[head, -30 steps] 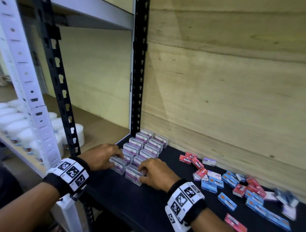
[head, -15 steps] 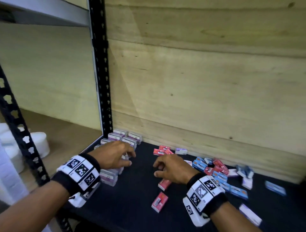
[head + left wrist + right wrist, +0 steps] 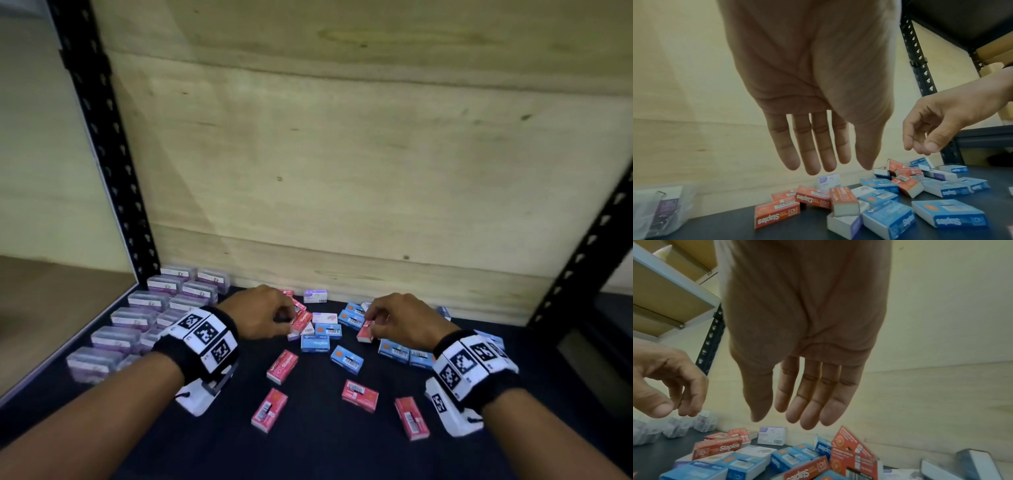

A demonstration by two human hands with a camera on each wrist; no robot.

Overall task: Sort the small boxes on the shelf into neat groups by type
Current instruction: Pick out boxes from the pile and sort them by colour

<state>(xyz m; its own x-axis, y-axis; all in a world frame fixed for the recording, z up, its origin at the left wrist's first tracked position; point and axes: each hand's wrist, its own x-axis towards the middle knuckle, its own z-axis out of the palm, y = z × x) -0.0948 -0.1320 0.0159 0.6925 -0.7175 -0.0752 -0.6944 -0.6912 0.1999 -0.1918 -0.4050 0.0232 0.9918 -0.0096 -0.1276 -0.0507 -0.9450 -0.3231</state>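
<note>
Four red boxes [image 3: 360, 395] lie apart on the near part of the dark shelf [image 3: 308, 445], in front of both hands. Past them the left hand [image 3: 260, 317] and the right hand [image 3: 399, 320] hang just above a messy heap of red and blue boxes [image 3: 329, 334], holding nothing, and the wrist views show both with fingers straight, side by side and pointing down. Clear boxes with purple labels [image 3: 150, 318] stand in two neat rows at the far left, by the black post [image 3: 102, 147] and the wooden back wall [image 3: 376, 154].
</note>
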